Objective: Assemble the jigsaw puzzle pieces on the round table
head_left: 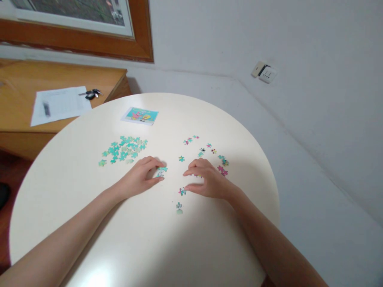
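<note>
My left hand [142, 175] rests on the table with its thumb and fingertips against two sides of a small joined block of jigsaw pieces [162, 171], turquoise with dark line drawing. To its right, my right hand [208, 178] has thumb and fingers spread apart. Its thumb tip touches or nearly touches a pink and dark jigsaw piece [182, 191]. Yellow and pink bits show partly hidden beneath that hand. Between and beyond the hands lies a single turquoise piece [181, 158]. Closer to me is a pale green joined piece [179, 208].
A heap of turquoise pieces [124, 148] lies at left on the round white table [134, 239]. Pink pieces [222, 170] and other loose ones are scattered at right. A cartoon picture card [142, 116] lies at the back. Keys [93, 94] and paper [60, 104] sit on a wooden desk.
</note>
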`<state>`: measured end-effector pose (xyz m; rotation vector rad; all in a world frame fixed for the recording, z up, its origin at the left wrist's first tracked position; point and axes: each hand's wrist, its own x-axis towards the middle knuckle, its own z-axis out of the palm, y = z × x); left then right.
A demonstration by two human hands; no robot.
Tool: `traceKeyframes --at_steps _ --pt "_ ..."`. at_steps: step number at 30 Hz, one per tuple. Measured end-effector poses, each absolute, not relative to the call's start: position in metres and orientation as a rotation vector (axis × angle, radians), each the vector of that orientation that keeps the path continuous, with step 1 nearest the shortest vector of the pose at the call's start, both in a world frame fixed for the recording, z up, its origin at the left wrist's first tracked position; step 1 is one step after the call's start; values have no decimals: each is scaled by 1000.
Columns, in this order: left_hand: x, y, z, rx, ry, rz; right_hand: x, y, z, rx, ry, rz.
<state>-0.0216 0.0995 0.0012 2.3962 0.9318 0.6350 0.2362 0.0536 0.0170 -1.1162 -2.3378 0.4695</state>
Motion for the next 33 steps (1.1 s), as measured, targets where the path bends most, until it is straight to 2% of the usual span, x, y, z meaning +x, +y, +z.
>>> traceKeyframes --at_steps 7,33 --pt "-22 100 0 2402 905 664 233 51 19 -1148 -2495 543" --pt "-21 99 0 2399 890 682 226 59 -1 -1279 -2345 443"
